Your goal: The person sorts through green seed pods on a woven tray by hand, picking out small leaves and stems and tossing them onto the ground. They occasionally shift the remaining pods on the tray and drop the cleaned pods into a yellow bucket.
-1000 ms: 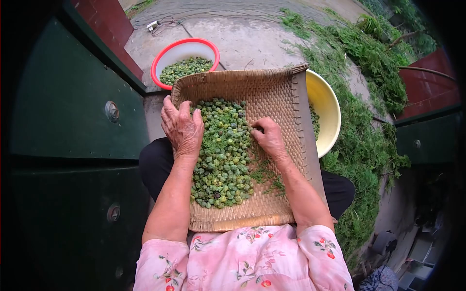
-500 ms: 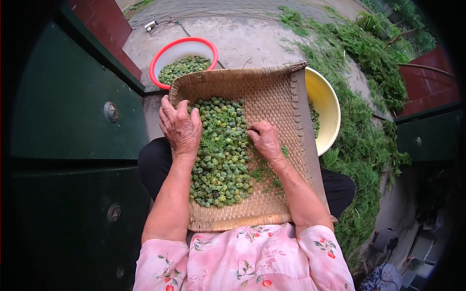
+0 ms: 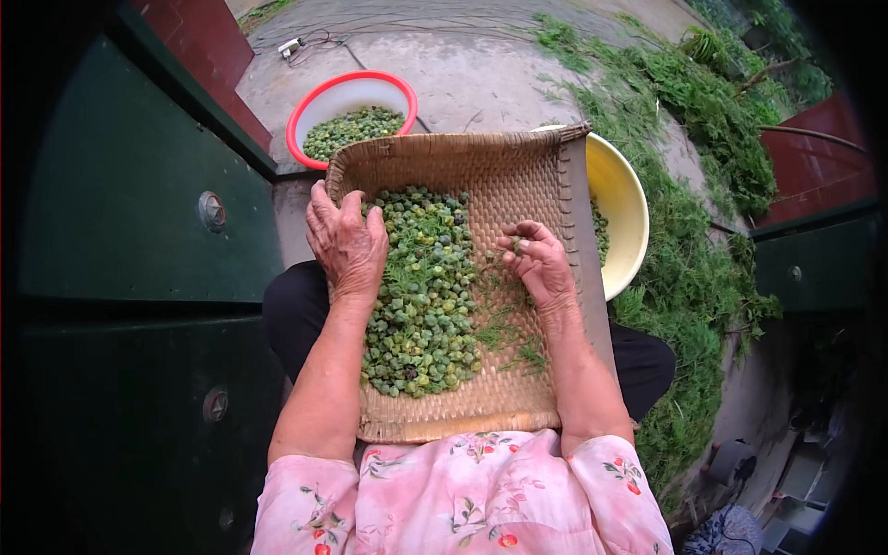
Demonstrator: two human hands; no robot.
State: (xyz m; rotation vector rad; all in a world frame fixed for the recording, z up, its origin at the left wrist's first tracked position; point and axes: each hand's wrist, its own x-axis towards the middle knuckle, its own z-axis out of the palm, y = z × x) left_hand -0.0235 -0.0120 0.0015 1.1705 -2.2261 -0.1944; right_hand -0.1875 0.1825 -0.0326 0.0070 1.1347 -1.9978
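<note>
While left hand point(image 3: 348, 240) lies loosely open at basket rim point(image 3: 462, 143) | right grip point(image 3: 540, 265) pinches small green piece point(image 3: 517, 245)

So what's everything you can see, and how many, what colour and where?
Woven tray: one, brown, middle.
Red-rimmed basin: one, white, beyond the tray.
Yellow basin: one, yellow, right of tray.
Round pods: countless, mostly green, tray and basins.
Leafy sprigs: several, green, on the tray.
Cut branches: uncountable, green, right side.
Door panels: several, green and red, both sides.
Corded block: one, white, top left.
Dim clutter: uncountable, grey, lower right.
Trouser legs: two, dark, beside the tray.
Shirt: one, pink, flowered, bottom.
Left hand: one, bare, tray's left edge.
Right hand: one, bare, over tray, pinching something small.
</note>
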